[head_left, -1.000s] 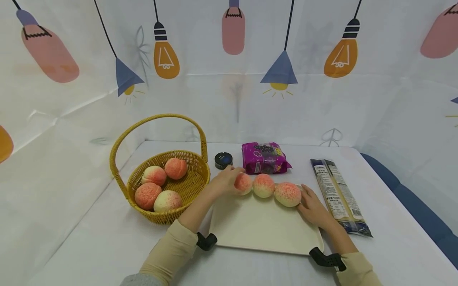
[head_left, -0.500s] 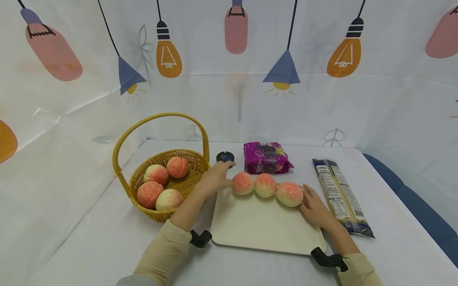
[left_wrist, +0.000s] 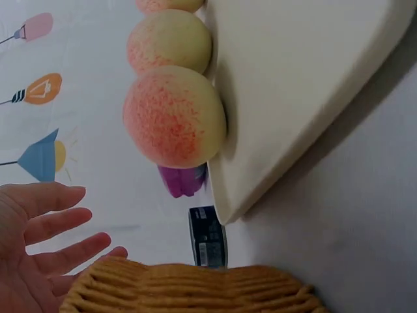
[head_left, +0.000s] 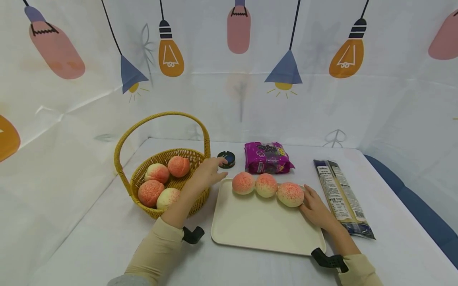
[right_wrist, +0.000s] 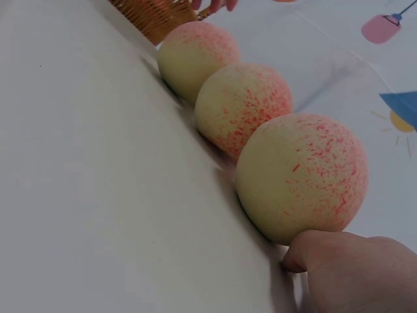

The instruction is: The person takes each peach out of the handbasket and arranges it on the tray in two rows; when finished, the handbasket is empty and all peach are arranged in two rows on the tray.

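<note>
we note a wicker basket (head_left: 171, 186) at the far left of the desk (head_left: 89, 238), holding four peaches (head_left: 157, 173), directly to the left of and beneath the left hand. the left hand (head_left: 207, 171) hovers over the basket's right rim, fingers straight and spread wide, holding nothing; the left wrist view confirms the open fingers (left_wrist: 62, 222) above the woven rim (left_wrist: 189, 287). just beyond its fingertips we see a small dark round tin (head_left: 226, 159), apart from the hand. to the right of that hand lies a cream tray (head_left: 261, 226), with three peaches in a row along its far edge, touching one another: the left peach (head_left: 243, 183) nearest the left hand but clear of it, the middle peach (head_left: 266, 185), and the right peach (head_left: 290, 194). behind the row, further from both hands, sits a purple packet (head_left: 266, 157). the right hand (head_left: 316, 208) rests at the tray's right edge; in the right wrist view its thumb (right_wrist: 319, 251) touches the underside of the right peach (right_wrist: 303, 176). we cannot tell how the remaining fingers lie. just right of this hand lies a long dark packet (head_left: 341, 196) on the desk.
</note>
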A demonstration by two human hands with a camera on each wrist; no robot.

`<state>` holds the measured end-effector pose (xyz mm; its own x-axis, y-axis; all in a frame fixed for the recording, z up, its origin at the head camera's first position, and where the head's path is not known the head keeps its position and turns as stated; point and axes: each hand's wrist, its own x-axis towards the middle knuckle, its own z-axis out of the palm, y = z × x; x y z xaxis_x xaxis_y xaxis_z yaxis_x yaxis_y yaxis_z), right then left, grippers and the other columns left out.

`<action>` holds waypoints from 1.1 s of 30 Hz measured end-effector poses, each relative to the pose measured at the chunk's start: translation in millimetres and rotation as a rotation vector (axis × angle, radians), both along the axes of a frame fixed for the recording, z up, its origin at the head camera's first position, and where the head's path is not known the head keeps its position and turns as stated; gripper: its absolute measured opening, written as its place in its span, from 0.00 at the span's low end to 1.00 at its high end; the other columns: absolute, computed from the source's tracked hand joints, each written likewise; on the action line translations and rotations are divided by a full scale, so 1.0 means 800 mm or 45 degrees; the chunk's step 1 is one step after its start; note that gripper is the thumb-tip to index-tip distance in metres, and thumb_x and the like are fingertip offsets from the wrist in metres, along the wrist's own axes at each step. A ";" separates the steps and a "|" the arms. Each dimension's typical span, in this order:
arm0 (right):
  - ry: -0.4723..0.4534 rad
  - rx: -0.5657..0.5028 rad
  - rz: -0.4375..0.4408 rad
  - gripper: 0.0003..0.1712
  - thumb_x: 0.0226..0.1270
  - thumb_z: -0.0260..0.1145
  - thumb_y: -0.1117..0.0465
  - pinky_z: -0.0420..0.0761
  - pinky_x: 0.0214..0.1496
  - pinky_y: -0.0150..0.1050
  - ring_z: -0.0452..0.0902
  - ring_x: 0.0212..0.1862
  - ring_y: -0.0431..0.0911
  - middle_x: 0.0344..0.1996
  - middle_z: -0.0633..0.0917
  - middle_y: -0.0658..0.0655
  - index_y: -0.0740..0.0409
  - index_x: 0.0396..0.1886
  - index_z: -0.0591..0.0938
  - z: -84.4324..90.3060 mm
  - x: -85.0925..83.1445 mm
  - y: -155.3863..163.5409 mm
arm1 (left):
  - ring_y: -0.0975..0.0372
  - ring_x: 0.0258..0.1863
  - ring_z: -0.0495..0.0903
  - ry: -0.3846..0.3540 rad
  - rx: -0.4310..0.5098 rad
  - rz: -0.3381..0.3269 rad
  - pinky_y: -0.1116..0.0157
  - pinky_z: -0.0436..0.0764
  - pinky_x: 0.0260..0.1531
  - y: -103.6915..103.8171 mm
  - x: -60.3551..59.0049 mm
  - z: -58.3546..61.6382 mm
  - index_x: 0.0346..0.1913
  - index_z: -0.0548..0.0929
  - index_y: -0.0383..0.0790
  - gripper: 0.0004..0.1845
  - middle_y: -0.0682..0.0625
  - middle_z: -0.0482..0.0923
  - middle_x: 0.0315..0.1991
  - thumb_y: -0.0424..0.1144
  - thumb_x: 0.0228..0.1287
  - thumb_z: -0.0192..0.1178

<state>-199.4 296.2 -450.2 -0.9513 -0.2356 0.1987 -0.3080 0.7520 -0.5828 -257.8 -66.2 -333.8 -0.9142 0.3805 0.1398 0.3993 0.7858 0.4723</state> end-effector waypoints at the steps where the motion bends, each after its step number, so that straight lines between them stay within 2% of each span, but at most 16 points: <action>1: 0.006 0.000 0.001 0.28 0.63 0.56 0.65 0.50 0.59 0.67 0.46 0.64 0.72 0.64 0.52 0.76 0.71 0.62 0.64 0.000 0.000 0.000 | 0.54 0.44 0.78 0.006 0.000 -0.002 0.59 0.78 0.41 -0.003 -0.001 0.001 0.53 0.77 0.39 0.19 0.43 0.78 0.47 0.40 0.59 0.61; 7: 0.028 -0.008 0.007 0.28 0.63 0.56 0.66 0.50 0.59 0.67 0.47 0.63 0.72 0.64 0.53 0.76 0.72 0.61 0.65 0.000 0.001 0.001 | 0.55 0.39 0.79 0.063 -0.001 -0.023 0.60 0.78 0.36 -0.026 -0.008 0.004 0.49 0.78 0.37 0.16 0.43 0.79 0.43 0.37 0.58 0.60; 14: -0.016 0.000 -0.009 0.28 0.63 0.56 0.65 0.49 0.60 0.66 0.45 0.64 0.71 0.65 0.51 0.75 0.70 0.62 0.64 -0.001 0.000 0.003 | 0.51 0.48 0.75 0.092 -0.066 -0.023 0.55 0.73 0.47 -0.060 -0.015 0.002 0.47 0.79 0.32 0.14 0.41 0.79 0.44 0.32 0.59 0.55; 18: -0.003 0.004 -0.002 0.28 0.63 0.56 0.65 0.50 0.59 0.66 0.45 0.64 0.71 0.65 0.51 0.75 0.71 0.62 0.64 -0.003 0.000 0.003 | 0.51 0.46 0.75 0.037 -0.111 -0.028 0.55 0.74 0.44 -0.083 -0.016 -0.003 0.46 0.79 0.29 0.13 0.38 0.77 0.45 0.28 0.58 0.51; 20: 0.002 0.003 -0.003 0.28 0.63 0.56 0.65 0.50 0.59 0.67 0.46 0.64 0.71 0.65 0.51 0.75 0.71 0.62 0.64 -0.003 0.000 0.002 | 0.52 0.42 0.75 0.004 -0.118 -0.033 0.56 0.75 0.39 -0.094 -0.017 -0.005 0.46 0.78 0.28 0.14 0.38 0.77 0.44 0.27 0.57 0.51; 22: 0.009 -0.001 -0.003 0.28 0.63 0.56 0.65 0.50 0.59 0.67 0.46 0.64 0.71 0.64 0.52 0.76 0.71 0.62 0.64 -0.003 0.001 0.002 | 0.52 0.38 0.76 0.023 -0.129 -0.066 0.57 0.75 0.36 -0.103 -0.019 -0.006 0.46 0.78 0.27 0.14 0.37 0.78 0.42 0.25 0.56 0.52; 24: 0.010 -0.002 -0.004 0.28 0.63 0.56 0.65 0.50 0.59 0.67 0.46 0.64 0.71 0.64 0.52 0.75 0.71 0.62 0.64 -0.003 0.001 0.003 | 0.53 0.35 0.76 0.089 -0.161 -0.126 0.59 0.75 0.34 -0.112 -0.022 -0.008 0.44 0.79 0.27 0.13 0.38 0.79 0.39 0.24 0.55 0.53; 27: 0.016 -0.002 -0.002 0.28 0.63 0.57 0.65 0.50 0.59 0.67 0.46 0.64 0.71 0.64 0.52 0.75 0.71 0.62 0.64 -0.002 0.001 0.002 | 0.58 0.24 0.71 0.224 -0.217 -0.250 0.64 0.71 0.26 -0.123 -0.026 -0.012 0.32 0.80 0.29 0.07 0.41 0.76 0.26 0.21 0.53 0.53; 31: 0.029 0.000 0.002 0.27 0.63 0.57 0.66 0.50 0.59 0.66 0.46 0.64 0.71 0.64 0.53 0.76 0.71 0.61 0.65 -0.001 0.001 0.001 | 0.60 0.22 0.65 0.376 -0.208 -0.372 0.64 0.67 0.26 -0.138 -0.028 -0.020 0.22 0.76 0.37 0.12 0.46 0.70 0.21 0.18 0.52 0.53; 33: 0.040 0.000 0.005 0.27 0.63 0.57 0.66 0.51 0.59 0.66 0.47 0.64 0.71 0.64 0.53 0.76 0.71 0.61 0.66 -0.001 0.000 0.001 | 0.61 0.24 0.65 0.412 -0.161 -0.389 0.64 0.67 0.29 -0.142 -0.028 -0.024 0.21 0.75 0.38 0.13 0.49 0.69 0.22 0.17 0.53 0.52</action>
<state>-199.0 297.2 -451.2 -0.9438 -0.2392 0.2281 -0.3288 0.7510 -0.5727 -280.2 -180.0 -352.6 -0.6741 0.6584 0.3347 0.7330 0.6524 0.1928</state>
